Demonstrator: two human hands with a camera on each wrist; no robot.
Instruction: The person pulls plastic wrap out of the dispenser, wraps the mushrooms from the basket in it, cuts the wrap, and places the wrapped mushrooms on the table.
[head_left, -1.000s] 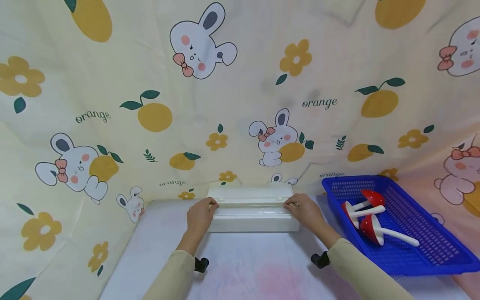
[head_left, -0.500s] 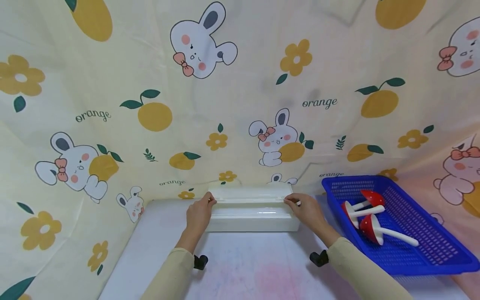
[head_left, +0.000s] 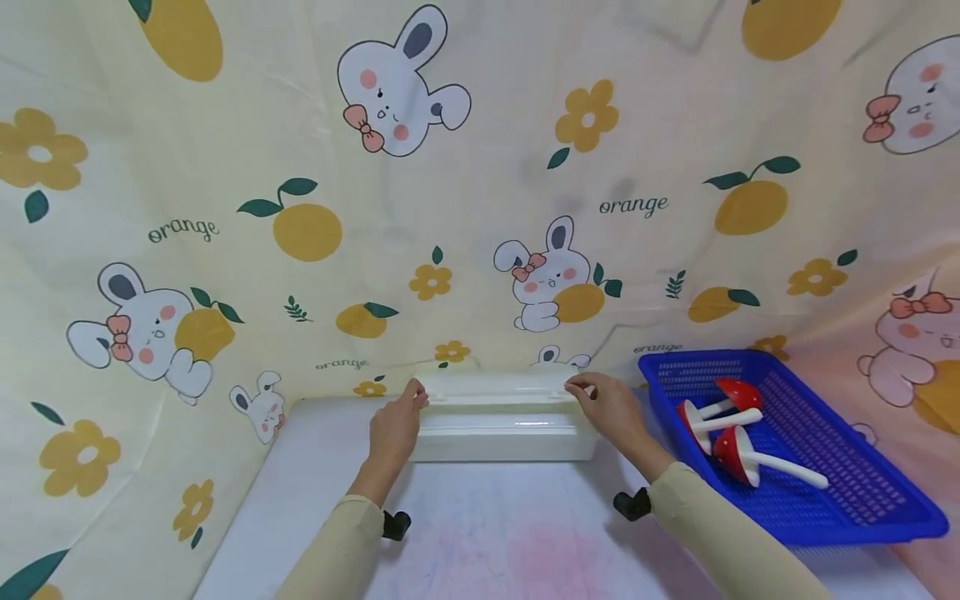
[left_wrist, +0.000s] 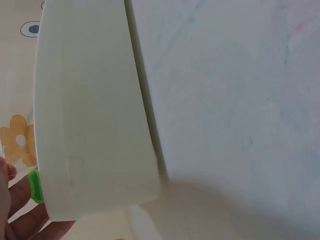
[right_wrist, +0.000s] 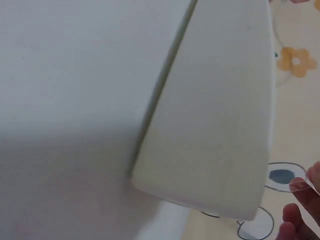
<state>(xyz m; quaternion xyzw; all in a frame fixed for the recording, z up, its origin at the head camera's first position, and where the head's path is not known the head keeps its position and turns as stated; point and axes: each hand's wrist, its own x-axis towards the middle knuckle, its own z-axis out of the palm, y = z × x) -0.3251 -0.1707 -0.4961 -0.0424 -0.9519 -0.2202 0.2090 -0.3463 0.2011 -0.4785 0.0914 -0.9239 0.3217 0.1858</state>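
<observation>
A long white plastic-wrap dispenser box [head_left: 502, 448] lies at the back of the table, with a raised strip along its top. My left hand [head_left: 395, 429] is at its left end, thumb and fingers pinching a corner of clear plastic wrap [head_left: 495, 387]. At the right end, my right hand [head_left: 613, 412] pinches the other corner. The wrap is see-through and shows mostly by its shine. In the left wrist view, a small green piece [left_wrist: 36, 186] sits at the box's edge beside the fingers. The right wrist view has the fingertips apart from the box's side.
To the right stands a blue plastic basket [head_left: 862, 467] holding red-capped toy mushrooms [head_left: 738, 458] with white stems. A patterned cloth [head_left: 465, 183] hangs close behind the box. The white table [head_left: 495, 525] has faint pink stains.
Both hands have risen slightly and moved back along the box, from its front strip up to the level of the lid, with the wrap between them. The head view has shifted slightly.
</observation>
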